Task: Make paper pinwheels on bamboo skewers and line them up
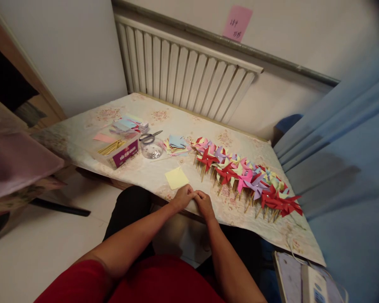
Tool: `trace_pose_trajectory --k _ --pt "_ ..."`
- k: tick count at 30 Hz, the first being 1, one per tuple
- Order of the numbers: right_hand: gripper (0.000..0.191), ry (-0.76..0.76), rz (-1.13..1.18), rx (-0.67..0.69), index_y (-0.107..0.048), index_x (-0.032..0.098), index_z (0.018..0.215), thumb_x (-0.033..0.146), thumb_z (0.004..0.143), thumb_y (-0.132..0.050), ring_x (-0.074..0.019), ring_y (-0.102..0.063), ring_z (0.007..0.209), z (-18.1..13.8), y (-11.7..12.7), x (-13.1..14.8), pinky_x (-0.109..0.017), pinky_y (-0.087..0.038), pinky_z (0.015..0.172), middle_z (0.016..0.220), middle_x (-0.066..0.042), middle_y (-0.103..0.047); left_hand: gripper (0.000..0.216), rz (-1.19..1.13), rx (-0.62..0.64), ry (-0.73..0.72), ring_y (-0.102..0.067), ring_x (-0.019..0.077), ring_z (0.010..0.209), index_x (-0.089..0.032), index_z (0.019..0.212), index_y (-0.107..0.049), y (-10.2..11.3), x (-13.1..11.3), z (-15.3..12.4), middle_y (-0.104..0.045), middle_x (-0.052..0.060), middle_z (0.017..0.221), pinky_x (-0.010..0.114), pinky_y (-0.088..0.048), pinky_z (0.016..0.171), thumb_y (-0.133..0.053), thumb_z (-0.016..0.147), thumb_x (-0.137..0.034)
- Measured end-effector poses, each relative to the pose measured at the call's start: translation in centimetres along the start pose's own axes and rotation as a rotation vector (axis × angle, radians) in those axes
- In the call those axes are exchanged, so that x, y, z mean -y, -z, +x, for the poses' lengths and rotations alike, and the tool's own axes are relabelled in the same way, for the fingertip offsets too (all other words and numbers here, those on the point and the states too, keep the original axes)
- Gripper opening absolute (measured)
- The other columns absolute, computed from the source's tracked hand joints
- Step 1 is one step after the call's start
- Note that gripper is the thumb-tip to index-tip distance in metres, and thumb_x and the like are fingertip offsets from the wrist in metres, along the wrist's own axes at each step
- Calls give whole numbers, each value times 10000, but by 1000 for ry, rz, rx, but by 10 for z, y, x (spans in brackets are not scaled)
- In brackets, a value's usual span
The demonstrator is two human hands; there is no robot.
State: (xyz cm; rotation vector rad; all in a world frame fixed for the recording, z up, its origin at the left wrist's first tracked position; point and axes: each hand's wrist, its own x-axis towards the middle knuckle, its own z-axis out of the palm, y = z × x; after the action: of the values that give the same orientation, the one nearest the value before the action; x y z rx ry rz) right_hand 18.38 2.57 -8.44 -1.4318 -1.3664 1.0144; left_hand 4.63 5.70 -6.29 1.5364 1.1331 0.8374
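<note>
My left hand (183, 196) and my right hand (204, 203) rest together on the near edge of the table (151, 170), fingers curled and fingertips meeting; whatever they pinch is too small to make out. A square of yellow paper (176, 178) lies flat just beyond my left hand. A long row of finished paper pinwheels (246, 176) on wooden sticks, red, pink, purple and yellow, runs along the right side of the table.
A clear box with wooden sticks (116, 149), a round clear container (151, 149), scissors (150, 136) and stacks of coloured paper squares (177, 144) lie at the table's far left. A radiator (183, 71) stands behind. Blue fabric (344, 168) hangs at right.
</note>
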Motion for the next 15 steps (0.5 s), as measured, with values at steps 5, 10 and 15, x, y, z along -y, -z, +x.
trace_pose_trajectory --k 5,10,15 --pt "218 -27 32 -3 -710 200 751 397 750 -617 -186 -582 773 2 2 -1 -278 -431 778 755 7 -682 153 31 26 9 -420 125 662 -201 655 -442 1 -4 -2 -444 -57 639 267 -311 633 -562 739 -244" --pt "230 -42 53 -1 -714 198 759 418 728 -656 -183 -581 755 3 4 -4 -274 -436 744 743 5 -680 157 -39 74 63 -386 111 633 -198 657 -439 6 -13 -5 -407 -66 625 255 -298 606 -562 735 -259" --pt "258 -62 77 18 -711 194 785 443 725 -675 -186 -592 746 3 5 -7 -278 -451 735 756 -4 -691 152 -130 187 119 -351 99 561 -196 690 -462 9 -10 -4 -408 -77 565 248 -255 554 -561 726 -306"
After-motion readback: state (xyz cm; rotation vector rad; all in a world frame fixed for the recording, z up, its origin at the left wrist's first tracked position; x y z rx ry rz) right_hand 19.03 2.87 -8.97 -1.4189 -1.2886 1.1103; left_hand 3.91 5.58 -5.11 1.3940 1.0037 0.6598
